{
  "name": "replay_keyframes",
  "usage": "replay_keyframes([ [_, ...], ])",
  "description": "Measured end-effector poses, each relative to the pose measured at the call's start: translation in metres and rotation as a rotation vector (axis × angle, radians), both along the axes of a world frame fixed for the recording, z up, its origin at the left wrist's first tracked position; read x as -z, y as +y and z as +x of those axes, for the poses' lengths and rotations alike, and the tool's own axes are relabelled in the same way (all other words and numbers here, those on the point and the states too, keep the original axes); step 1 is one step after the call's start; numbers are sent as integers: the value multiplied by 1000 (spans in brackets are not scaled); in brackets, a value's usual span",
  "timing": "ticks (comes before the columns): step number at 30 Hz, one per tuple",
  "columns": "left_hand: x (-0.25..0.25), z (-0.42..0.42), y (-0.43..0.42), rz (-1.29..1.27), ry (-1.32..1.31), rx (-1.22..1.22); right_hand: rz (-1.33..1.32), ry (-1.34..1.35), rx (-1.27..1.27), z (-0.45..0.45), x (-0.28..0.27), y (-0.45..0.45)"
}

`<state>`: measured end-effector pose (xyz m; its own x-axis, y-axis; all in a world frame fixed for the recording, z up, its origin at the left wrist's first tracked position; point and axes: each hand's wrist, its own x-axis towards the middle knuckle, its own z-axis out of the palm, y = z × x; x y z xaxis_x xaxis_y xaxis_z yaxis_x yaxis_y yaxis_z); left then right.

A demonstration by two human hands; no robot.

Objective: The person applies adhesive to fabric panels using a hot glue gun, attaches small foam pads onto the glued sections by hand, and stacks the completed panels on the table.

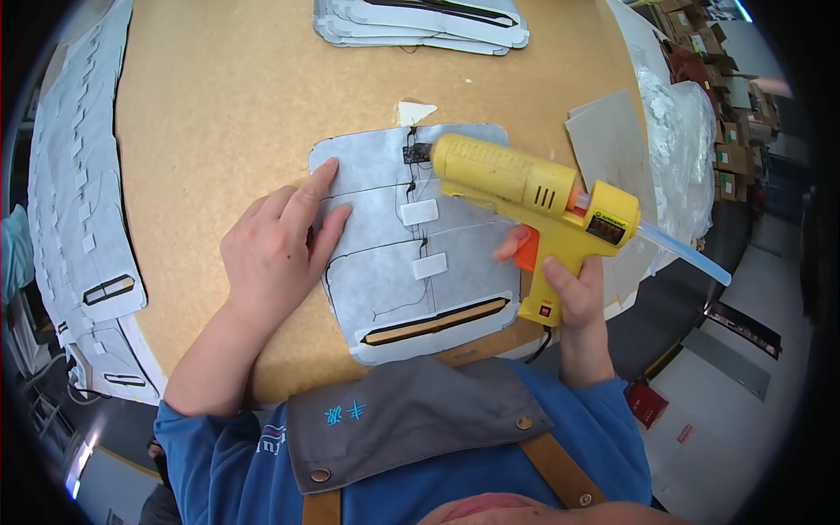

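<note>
A grey fabric panel lies flat on the table, with a black-edged slot near its lower edge. Thin dark threads and two white tabs run down its middle. My left hand is open, its index finger and thumb resting on the panel's left side. In my right hand is a yellow hot glue gun with an orange trigger, gripped by the handle. A glue stick sticks out of its back. The nozzle points left at the panel's upper middle, over a dark patch; whether it touches is unclear.
More panels are stacked at the table's far side. A long row of similar pieces hangs along the left edge. At the right are a grey sheet and clear plastic wrap. The gun's cord drops toward my apron.
</note>
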<state>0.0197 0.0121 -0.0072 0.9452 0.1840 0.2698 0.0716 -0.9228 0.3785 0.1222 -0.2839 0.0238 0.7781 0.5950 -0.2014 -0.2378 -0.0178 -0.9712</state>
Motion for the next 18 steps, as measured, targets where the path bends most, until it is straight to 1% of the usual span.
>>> replay_keyframes([
  [3,0,-1,0,-13,8,7,-15,-13,25,2,1,-7],
  [5,0,0,0,-17,9,5,54,1,35,2,3,-10],
  [15,-2,0,-2,-16,13,2,18,-25,14,-3,3,-16],
  [18,-1,0,-1,-17,12,2,54,19,10,-5,3,-17],
])
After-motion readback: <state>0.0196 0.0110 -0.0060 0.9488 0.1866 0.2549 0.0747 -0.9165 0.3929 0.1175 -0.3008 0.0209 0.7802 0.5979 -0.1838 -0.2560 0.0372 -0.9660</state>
